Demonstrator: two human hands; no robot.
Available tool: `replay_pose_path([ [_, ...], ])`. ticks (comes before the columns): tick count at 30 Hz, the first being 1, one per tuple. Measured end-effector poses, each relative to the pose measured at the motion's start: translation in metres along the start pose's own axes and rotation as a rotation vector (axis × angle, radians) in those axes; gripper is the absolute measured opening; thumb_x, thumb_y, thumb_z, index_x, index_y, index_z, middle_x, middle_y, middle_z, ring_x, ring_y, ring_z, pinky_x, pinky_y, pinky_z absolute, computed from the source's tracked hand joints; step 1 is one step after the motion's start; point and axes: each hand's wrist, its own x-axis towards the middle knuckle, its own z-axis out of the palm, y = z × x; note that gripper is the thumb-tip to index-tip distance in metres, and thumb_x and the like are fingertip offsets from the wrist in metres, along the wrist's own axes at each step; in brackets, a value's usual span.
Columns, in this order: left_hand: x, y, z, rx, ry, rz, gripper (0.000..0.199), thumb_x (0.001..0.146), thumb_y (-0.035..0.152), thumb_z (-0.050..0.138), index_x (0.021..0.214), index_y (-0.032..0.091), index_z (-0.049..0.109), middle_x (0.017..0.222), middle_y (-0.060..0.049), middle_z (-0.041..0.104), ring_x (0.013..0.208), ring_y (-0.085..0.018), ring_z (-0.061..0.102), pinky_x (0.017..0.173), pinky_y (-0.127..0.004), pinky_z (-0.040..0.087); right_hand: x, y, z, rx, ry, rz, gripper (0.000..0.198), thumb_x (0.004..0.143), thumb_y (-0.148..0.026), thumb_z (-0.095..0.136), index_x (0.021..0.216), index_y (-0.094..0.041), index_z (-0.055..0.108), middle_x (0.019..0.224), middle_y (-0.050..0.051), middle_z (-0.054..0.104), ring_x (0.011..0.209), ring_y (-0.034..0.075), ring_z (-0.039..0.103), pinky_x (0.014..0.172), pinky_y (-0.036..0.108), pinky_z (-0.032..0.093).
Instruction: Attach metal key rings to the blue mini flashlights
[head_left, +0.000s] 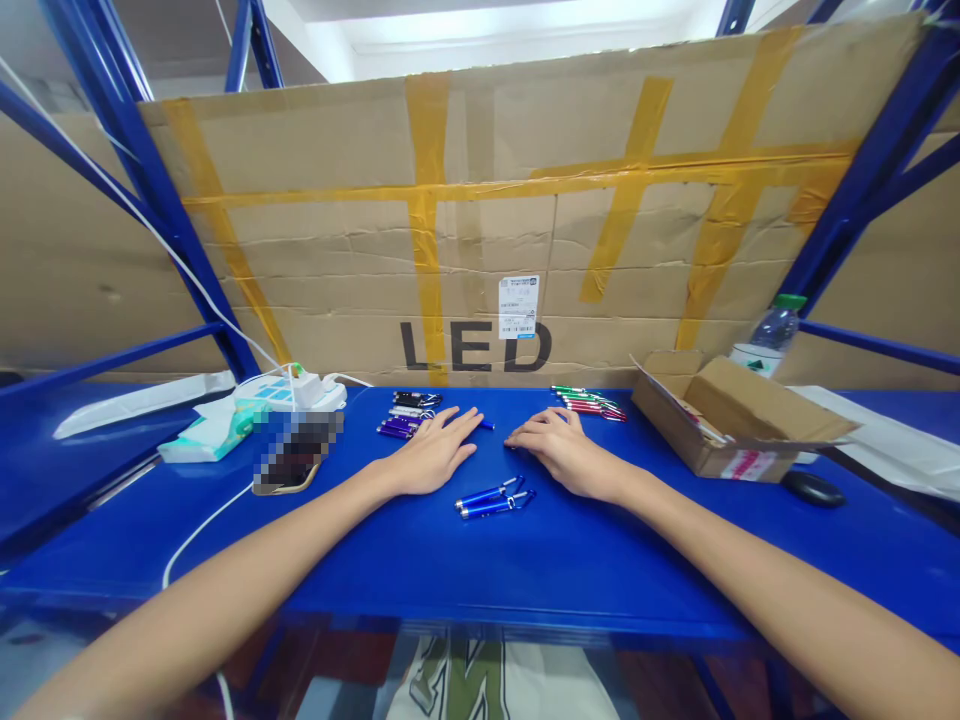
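My left hand (437, 458) lies palm down with its fingers stretched out, next to the purple slim cylinders with clips (397, 427). The end of a blue cylinder (487, 426) shows past its fingertips; how far the hand covers it is hidden. My right hand (562, 452) rests palm down, fingers loosely bent and fingertips on the table, with nothing visible in them. Between the hands and closer to me lie two blue metal cylinders with carabiner clips (491, 500), side by side. Beyond my right hand are red ones (594, 408) and green ones (574, 391).
Black cylinders (417, 398) lie behind my left hand. On the left are a phone (296, 455), a tissue pack (210, 440) and a white power strip (319, 390). To the right stand an opened carton (720, 450), a mouse (814, 488) and a bottle (776, 330). Cardboard (337, 240) walls the back.
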Motion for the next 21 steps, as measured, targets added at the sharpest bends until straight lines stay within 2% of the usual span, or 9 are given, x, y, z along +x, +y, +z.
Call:
replay_pose_path([
  [4,0.002,0.002,-0.004,0.071,0.072,0.071,0.046,0.113,0.037,0.043,0.156,0.024,0.052,0.149,-0.013,0.062,0.139,-0.034,0.046,0.117,-0.055,0.037,0.001,0.0,0.0,0.0,0.027,0.017,0.039,0.107,-0.014,0.043,0.123,-0.027,0.077,0.121,0.011,0.078,0.118,0.031,0.06,0.114,0.061,0.024],
  [6,0.003,0.005,-0.007,0.103,0.092,0.102,0.042,0.112,0.037,0.046,0.148,0.022,0.06,0.133,-0.013,0.068,0.124,-0.032,0.052,0.11,-0.051,0.041,0.001,0.001,-0.001,-0.003,0.022,0.024,0.034,0.107,-0.017,0.047,0.12,-0.027,0.077,0.117,0.011,0.078,0.117,0.031,0.06,0.112,0.059,0.025],
  [9,0.003,0.008,-0.009,0.105,0.095,0.123,0.038,0.112,0.039,0.047,0.137,0.021,0.069,0.118,-0.013,0.07,0.111,-0.03,0.055,0.1,-0.045,0.044,0.001,0.001,-0.003,-0.007,0.022,0.019,0.027,0.108,-0.022,0.052,0.114,-0.027,0.077,0.112,0.01,0.078,0.116,0.031,0.059,0.109,0.056,0.025],
  [12,0.002,0.013,-0.009,0.042,0.094,0.14,0.035,0.112,0.039,0.047,0.128,0.022,0.074,0.114,-0.011,0.071,0.106,-0.028,0.056,0.098,-0.042,0.045,0.001,-0.002,-0.007,-0.012,0.018,0.015,0.025,0.108,-0.022,0.051,0.106,-0.025,0.076,0.107,0.009,0.077,0.112,0.029,0.059,0.106,0.054,0.025],
  [17,0.0,0.026,-0.01,-0.18,0.14,0.124,0.022,0.11,0.035,0.054,0.121,0.022,0.068,0.118,-0.007,0.072,0.106,-0.024,0.064,0.102,-0.04,0.047,0.001,-0.009,-0.01,-0.035,-0.006,0.004,0.022,0.108,-0.019,0.05,0.101,-0.023,0.07,0.105,0.008,0.075,0.108,0.028,0.057,0.102,0.05,0.027],
  [21,-0.001,0.034,-0.013,-0.297,0.139,0.1,0.012,0.107,0.032,0.06,0.115,0.023,0.063,0.112,-0.004,0.073,0.1,-0.022,0.068,0.095,-0.036,0.05,0.0,-0.011,-0.008,-0.078,-0.025,-0.007,0.018,0.109,-0.018,0.048,0.104,-0.023,0.065,0.108,0.009,0.071,0.103,0.028,0.055,0.098,0.047,0.031],
])
